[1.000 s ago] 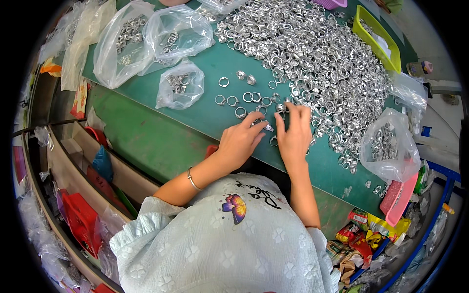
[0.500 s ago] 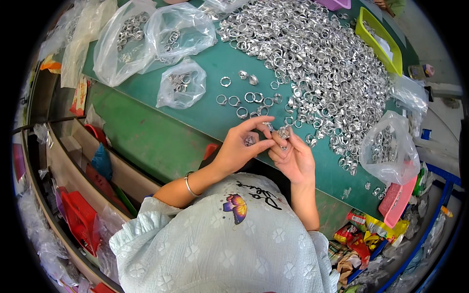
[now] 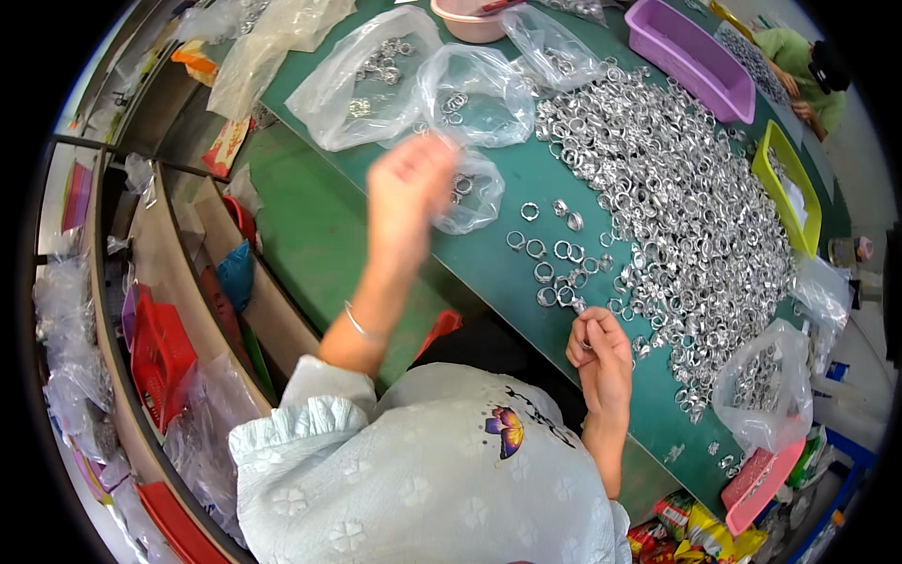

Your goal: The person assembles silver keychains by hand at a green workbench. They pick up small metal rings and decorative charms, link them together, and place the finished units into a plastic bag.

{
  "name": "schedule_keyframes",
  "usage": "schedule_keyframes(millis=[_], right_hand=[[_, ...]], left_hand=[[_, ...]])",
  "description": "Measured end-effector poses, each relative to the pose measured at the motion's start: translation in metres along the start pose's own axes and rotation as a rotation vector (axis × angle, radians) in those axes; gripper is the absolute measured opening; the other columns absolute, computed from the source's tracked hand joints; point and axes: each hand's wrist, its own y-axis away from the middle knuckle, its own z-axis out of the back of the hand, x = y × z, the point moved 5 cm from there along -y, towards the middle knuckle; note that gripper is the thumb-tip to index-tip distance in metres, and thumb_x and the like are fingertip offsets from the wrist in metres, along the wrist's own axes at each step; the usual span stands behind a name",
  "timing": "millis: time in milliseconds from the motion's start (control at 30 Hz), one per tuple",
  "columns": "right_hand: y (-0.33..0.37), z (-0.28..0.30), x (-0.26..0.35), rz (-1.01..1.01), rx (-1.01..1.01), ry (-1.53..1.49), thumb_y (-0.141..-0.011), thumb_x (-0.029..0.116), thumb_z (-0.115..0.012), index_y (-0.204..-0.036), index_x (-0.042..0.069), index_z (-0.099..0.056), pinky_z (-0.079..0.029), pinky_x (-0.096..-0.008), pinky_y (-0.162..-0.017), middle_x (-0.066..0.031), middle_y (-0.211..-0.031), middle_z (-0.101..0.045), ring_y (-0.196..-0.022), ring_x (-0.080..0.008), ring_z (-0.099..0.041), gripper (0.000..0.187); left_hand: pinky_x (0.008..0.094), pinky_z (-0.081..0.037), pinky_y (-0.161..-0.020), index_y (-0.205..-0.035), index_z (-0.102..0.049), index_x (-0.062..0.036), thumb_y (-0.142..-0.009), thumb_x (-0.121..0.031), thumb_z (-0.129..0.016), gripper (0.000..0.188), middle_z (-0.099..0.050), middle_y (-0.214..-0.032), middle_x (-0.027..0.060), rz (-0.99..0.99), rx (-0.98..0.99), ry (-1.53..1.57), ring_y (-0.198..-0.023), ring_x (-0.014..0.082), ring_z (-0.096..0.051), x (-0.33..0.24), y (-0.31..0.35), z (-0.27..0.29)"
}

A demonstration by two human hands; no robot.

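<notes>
My left hand (image 3: 412, 183), smeared by motion, is raised at the table's left edge, over the small clear plastic bag (image 3: 484, 193) with rings in it. Whether it holds anything is hidden by the blur. At the table's near edge my right hand (image 3: 601, 352) is closed, thumb against fingers, with a silver ring (image 3: 580, 305) at its fingertips. Just beyond it several loose silver rings (image 3: 544, 272) lie spread on the green tabletop. A broad heap of silver rings (image 3: 695, 216) covers the table to the right.
Two larger clear bags, one at the far left (image 3: 329, 103) and one beside it (image 3: 507, 99), hold rings. A purple basin (image 3: 691, 61), a yellow-green tray (image 3: 799, 216) and a pink basket (image 3: 747, 503) stand around the heap. Another person (image 3: 803, 70) sits at the far right.
My hands have parted: the left swung up and left toward the bags, while the right stays near the table's edge. The view has shifted, bringing more of the far table into sight.
</notes>
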Motion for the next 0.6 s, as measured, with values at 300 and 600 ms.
schedule_keyframes(millis=[300, 600], right_hand=[[0.004, 0.023, 0.015, 0.151, -0.151, 0.196, -0.092, 0.012, -0.051, -0.098, 0.000, -0.054, -0.032, -0.0218, -0.053, -0.0020, -0.073, -0.046, -0.060, -0.0088, -0.042, 0.013], [-0.015, 0.003, 0.029, 0.644, -0.422, 1.337, -0.079, 0.003, -0.063, -0.090, 0.002, -0.062, -0.038, -0.0257, -0.050, -0.0056, -0.073, -0.047, -0.058, -0.0136, -0.047, 0.011]], left_hand=[[0.0188, -0.035, -0.045, -0.124, -0.044, 0.0060, -0.091, -0.005, -0.047, 0.035, -0.061, -0.098, 0.0162, -0.476, -0.173, 0.001, -0.050, 0.0047, -0.042, -0.026, -0.014, 0.012], [0.0235, -0.045, -0.059, -0.103, -0.061, -0.0006, -0.082, 0.003, -0.056, 0.022, -0.061, -0.078, 0.0069, 0.053, 0.617, -0.286, -0.067, 0.0112, -0.057, 0.062, 0.117, -0.065]])
